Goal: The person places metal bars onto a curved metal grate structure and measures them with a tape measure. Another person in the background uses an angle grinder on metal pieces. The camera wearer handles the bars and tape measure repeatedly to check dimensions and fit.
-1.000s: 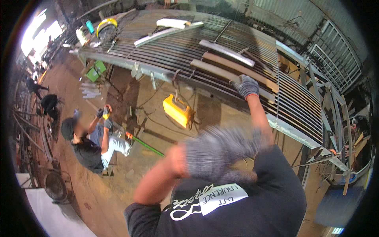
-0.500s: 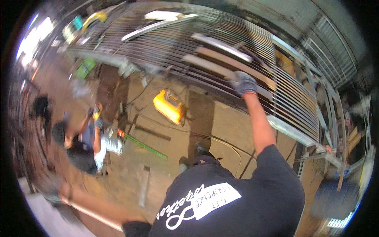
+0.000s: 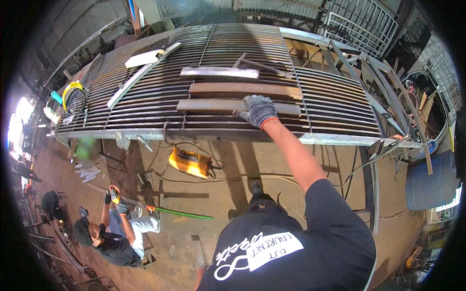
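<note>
My right hand (image 3: 259, 110), in a grey knit glove with a red-orange cuff, reaches over the slatted metal bench (image 3: 335, 99). Its thumb and fingers straddle a grey flat metal bar (image 3: 213, 105), the nearest of several loose pieces, which still lies on the slats. Just beyond it sits a brown, rusty flat bar (image 3: 242, 89). Farther back is a shorter pale metal bar (image 3: 221, 72), beside a thin dark rod (image 3: 267, 68). Of my left arm only a sliver shows at the lower edge; the left hand is out of sight.
A yellow machine (image 3: 189, 163) with cables stands on the floor before the bench. At left, another person (image 3: 109, 237) sits low, holding an orange-and-yellow tool. A green strip (image 3: 184, 214) lies near them. A blue drum (image 3: 431, 182) stands at right.
The view has swung round, so the bench now lies nearly level across it. My left forearm, blurred at lower left before, has mostly left view. My right hand stays at the grey bar.
</note>
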Tool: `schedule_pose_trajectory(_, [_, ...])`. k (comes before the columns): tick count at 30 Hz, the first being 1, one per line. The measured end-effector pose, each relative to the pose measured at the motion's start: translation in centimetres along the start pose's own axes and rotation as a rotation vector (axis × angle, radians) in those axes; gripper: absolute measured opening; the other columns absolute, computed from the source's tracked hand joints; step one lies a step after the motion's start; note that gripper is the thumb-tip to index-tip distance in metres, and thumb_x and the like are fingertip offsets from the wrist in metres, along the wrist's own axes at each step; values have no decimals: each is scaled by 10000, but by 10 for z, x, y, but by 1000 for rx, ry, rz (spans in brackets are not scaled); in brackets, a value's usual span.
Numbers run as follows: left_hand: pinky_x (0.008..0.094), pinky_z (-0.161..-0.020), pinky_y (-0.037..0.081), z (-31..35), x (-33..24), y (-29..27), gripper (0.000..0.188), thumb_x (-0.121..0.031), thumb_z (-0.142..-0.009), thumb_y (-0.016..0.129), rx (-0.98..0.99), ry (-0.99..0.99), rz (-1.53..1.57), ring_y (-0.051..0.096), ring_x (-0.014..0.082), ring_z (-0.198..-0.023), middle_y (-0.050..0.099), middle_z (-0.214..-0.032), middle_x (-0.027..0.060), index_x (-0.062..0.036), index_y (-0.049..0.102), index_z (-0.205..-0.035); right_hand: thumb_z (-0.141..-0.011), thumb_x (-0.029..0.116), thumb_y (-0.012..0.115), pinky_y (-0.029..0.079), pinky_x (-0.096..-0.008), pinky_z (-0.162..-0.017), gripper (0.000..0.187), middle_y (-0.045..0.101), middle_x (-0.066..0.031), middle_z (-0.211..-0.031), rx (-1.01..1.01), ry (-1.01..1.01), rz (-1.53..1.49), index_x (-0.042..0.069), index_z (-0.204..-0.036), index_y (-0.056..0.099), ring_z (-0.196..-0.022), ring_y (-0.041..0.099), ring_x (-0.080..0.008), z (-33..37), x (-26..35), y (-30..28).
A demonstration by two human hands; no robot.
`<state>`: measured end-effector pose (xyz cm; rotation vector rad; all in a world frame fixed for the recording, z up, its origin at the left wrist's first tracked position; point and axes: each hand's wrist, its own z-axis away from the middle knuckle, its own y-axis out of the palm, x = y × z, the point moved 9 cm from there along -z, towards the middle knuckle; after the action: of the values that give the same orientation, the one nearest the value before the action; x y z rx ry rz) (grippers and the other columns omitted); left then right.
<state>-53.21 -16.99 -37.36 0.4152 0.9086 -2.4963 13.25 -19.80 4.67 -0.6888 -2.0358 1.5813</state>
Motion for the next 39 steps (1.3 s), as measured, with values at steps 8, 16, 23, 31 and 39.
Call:
schedule_pose_trajectory(8, [391,-951,487,29,-2,22,384,-261,-1010,573,6,-158,-39,623,304,-1120,661,-1234,201,28,624,-1258,-846,707,622,511,-492,-902,683,717,-159,-1065,70,26,-114,81,-1110,701,-1041,688,-316,2,-13,-1])
schedule_pose_trajectory(16, [402,-844,529,61,-311,26,332,-237,-998,588,-199,736,-54,678,297,-964,713,-1094,201,48,675,-1144,-819,687,663,435,-530,-1014,723,679,-149,-1142,49,41,-191,73,-1202,663,-1130,624,-321,9,-23,-12])
schedule_pose_trajectory(23, [394,-854,548,299,-658,34,237,-20,-849,719,-328,1711,-161,697,332,-956,725,-1026,150,-46,710,-1084,-810,558,716,340,-598,-1097,664,625,-156,-1191,-270,-158,-319,64,-1248,647,-1173,557,-358,102,-88,-75])
schedule_pose_trajectory(31, [439,-1066,483,232,-745,77,535,-182,-736,757,-188,1569,-892,600,384,-1205,653,-1267,199,-67,658,-1250,-789,414,798,449,-491,-1007,523,668,-148,-1131,-284,-71,-392,63,-1155,671,-1092,616,-351,137,-205,-87])
schedule_pose_trajectory(39, [490,-892,537,205,-765,93,303,-239,-797,657,-98,1465,-1130,646,403,-996,677,-1047,200,-83,710,-1051,-802,326,824,475,-466,-995,473,680,-158,-1132,-257,-151,-547,65,-1164,669,-1082,635,-366,127,-184,-64])
